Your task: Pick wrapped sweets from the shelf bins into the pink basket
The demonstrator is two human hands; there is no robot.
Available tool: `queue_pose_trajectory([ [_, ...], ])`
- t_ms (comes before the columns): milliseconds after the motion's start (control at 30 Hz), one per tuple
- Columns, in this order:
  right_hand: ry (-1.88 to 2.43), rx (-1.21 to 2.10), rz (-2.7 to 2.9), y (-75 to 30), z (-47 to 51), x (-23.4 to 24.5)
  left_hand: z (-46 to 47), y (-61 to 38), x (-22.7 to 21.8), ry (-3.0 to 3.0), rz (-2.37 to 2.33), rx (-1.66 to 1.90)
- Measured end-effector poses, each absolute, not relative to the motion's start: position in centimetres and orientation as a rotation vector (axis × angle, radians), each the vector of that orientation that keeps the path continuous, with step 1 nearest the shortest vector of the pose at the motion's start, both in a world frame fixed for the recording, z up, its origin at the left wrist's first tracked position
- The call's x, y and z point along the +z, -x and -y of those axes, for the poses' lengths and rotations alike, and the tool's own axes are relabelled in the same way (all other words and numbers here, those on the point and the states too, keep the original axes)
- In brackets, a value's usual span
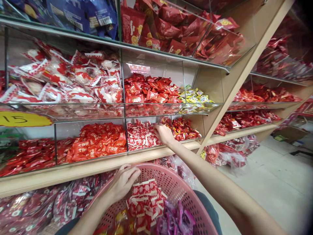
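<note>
Lower-shelf bin: orange-red packets (97,142). Left hand (123,181), fingers bent, lies over rim of pink basket (181,187); can't tell if gripping. Red-and-white packets (140,135) fill next bin, more inside basket. Right hand (164,133) curled among bin's packets, fingertips hidden, can't tell if pinching. Purple packets (176,220) rightmost in basket; dark-red packets (187,129) in end bin.

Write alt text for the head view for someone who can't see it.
A person's right hand reaches among small red-and-white wrapped packets on a wood-edged shelf; the left hand rests on a round, pink, perforated plastic basket holding similar packets and purple ones. Larger blue packages and red ones sit above.
</note>
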State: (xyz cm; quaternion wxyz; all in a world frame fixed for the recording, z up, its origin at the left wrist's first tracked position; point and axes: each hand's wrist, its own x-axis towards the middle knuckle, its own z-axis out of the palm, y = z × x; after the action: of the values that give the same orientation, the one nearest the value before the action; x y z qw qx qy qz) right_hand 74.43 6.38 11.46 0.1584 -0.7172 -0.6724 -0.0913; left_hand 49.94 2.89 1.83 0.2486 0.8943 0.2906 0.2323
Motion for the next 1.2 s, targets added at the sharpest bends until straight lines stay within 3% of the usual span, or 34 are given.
queue_pose_trajectory([
  [133,1.738,-0.113,1.653,-74.7,-5.4,11.7,-2.8,-50.0,2.0,-2.444,-0.797,0.624],
  [333,1.284,0.737,1.215,-73.0,-2.1,11.4,-2.9,-50.2,2.0,-2.460,-0.777,0.643],
  [433,1.216,0.958,1.126,-72.1,-0.4,11.3,-2.9,-50.2,1.8,-2.467,-0.770,0.667],
  [900,1.239,1.213,1.147,-68.8,1.6,7.5,-2.7,-50.3,2.3,-2.300,-0.773,0.792],
  [1200,1.219,1.327,1.008,-67.1,2.2,6.3,-3.1,-50.1,1.2,-2.397,-0.869,1.075],
])
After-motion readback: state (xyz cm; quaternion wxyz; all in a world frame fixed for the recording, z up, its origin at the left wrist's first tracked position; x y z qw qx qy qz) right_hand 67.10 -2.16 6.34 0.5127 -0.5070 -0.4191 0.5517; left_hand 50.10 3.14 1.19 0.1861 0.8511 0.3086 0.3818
